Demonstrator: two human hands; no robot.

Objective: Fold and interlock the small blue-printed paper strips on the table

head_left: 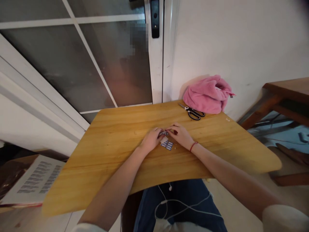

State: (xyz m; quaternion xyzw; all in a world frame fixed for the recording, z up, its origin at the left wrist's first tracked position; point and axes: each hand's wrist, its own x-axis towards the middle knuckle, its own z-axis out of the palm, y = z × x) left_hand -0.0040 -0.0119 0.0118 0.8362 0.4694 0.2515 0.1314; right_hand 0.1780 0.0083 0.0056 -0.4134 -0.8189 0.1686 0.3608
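My left hand is closed on a small dark-and-white patterned piece above the middle of the table. From the other side, the fingertips of my right hand pinch together at that piece's right end; a red string bracelet circles the wrist. Just below the fingers lies a small sheet of blue-and-white printed labels, flat on the wood. A plain pale paper scrap shows between this sheet and my left hand. The held piece is too small to identify exactly.
Black-handled scissors rest at the table's back right, beside a pink plush bundle. The wooden table meets a glazed door and a white wall. White earphones lie across my lap. A printed box stands left.
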